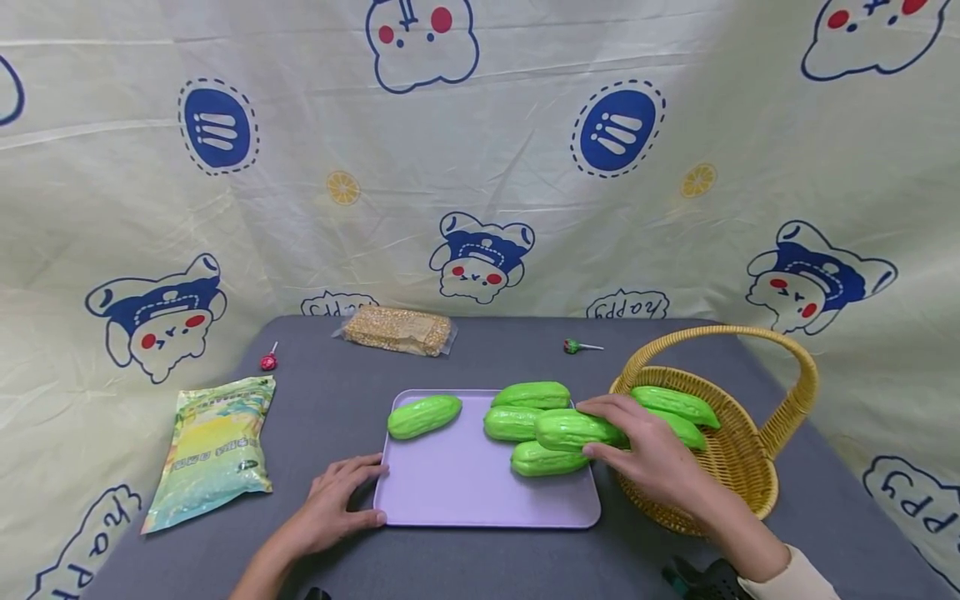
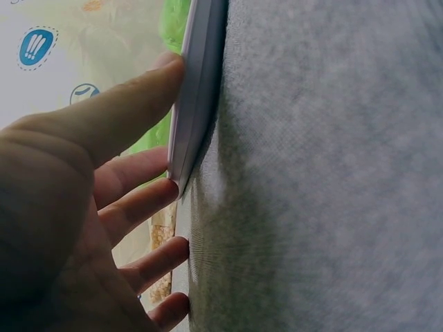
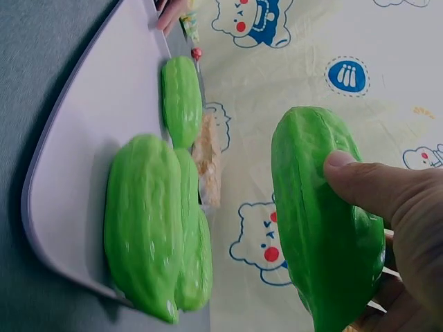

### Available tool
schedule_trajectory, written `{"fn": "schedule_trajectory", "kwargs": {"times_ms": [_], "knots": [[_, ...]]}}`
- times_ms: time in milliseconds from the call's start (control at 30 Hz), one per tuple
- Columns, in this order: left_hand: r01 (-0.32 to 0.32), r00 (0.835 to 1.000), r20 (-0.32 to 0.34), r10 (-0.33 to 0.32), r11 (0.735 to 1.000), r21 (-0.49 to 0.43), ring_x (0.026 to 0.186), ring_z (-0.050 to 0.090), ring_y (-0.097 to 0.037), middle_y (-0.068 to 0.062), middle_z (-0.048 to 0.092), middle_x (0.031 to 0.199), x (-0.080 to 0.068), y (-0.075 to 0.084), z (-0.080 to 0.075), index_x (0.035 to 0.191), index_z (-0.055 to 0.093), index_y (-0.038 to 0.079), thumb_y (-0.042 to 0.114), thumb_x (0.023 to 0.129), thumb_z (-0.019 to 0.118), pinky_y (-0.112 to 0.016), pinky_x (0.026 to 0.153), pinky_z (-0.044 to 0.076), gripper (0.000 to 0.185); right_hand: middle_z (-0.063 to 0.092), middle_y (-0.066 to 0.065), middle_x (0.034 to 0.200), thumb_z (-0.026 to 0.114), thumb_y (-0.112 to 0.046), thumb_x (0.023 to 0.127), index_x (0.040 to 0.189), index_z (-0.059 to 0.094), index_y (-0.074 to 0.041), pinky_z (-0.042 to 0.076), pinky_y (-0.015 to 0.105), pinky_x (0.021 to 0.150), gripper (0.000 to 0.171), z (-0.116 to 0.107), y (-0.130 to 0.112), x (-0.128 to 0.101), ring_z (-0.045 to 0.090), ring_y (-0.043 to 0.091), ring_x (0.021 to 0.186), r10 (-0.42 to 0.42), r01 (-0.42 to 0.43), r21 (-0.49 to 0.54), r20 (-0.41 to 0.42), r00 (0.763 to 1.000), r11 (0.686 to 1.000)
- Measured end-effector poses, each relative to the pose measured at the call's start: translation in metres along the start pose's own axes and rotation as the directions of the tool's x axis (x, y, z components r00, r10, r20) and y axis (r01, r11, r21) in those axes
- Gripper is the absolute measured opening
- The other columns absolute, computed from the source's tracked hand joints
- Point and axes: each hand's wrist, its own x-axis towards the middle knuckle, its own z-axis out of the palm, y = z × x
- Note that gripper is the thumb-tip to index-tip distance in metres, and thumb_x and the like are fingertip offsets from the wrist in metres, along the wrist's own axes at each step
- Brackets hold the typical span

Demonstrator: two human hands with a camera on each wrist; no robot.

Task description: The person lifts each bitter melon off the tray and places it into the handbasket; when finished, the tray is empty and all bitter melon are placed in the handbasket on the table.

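We have the right hand (image 1: pixel 660 454) wrapped around a green gourd (image 1: pixel 577 429), thumb pressed flat on its bumpy skin in the right wrist view (image 3: pixel 325 228), fingers curled behind it, and the gourd is lifted clear above the right end of the lilac tray (image 1: pixel 465 492), just over the gourds already lying there. Beneath and beside it we count three of them bunched at the tray's right side: one at the far edge (image 1: pixel 531 394), one in the middle (image 1: pixel 510 422), one nearer to us (image 1: pixel 547 460). A fourth gourd (image 1: pixel 424 416) lies alone toward the tray's far left. Over on the left, our left hand (image 1: pixel 333 504) rests with straight fingers against the tray's near left corner, the thumb along its edge, fingertips (image 2: pixel 176 252) touching the grey tablecloth (image 1: pixel 337 417); it grips nothing. Right of the tray stands the wicker basket (image 1: pixel 750 467), with two more green gourds (image 1: pixel 675 404) inside it, just behind the right hand. Farther out, a yellow-green packet (image 1: pixel 213 450) lies at the left, a red lollipop (image 1: pixel 267 361) beyond it, a bag of grain bars (image 1: pixel 399 330) at the far edge, and a green lollipop (image 1: pixel 573 346) to its right.
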Motion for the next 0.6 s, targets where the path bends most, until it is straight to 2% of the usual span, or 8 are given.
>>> {"fn": "schedule_trajectory", "kwargs": {"times_ms": [300, 600], "knots": [[0.002, 1.000, 0.004, -0.002, 1.000, -0.011, 0.130, 0.037, -0.034, -0.006, 0.046, 0.143, 0.000, 0.000, 0.000, 0.128, 0.056, 0.015, 0.043, 0.077, 0.073, -0.063, 0.097, 0.024, 0.061, 0.062, 0.000, 0.116, 0.078, -0.020, 0.075, 0.121, 0.062, -0.016, 0.047, 0.037, 0.083, 0.048, -0.017, 0.015, -0.011, 0.058, 0.019, 0.106, 0.018, -0.019, -0.085, -0.018, 1.000, 0.996], [0.042, 0.999, 0.013, -0.042, 0.999, -0.021, 0.131, 0.035, -0.034, -0.004, 0.046, 0.144, 0.000, 0.001, -0.001, 0.128, 0.057, 0.017, 0.044, 0.076, 0.074, -0.063, 0.096, 0.024, 0.061, 0.062, 0.006, 0.118, 0.078, -0.024, 0.077, 0.118, 0.063, -0.016, 0.046, 0.045, 0.080, 0.045, -0.029, 0.025, -0.022, 0.058, 0.026, 0.105, 0.091, -0.090, -0.125, 0.001, 0.996, 0.988]]}}
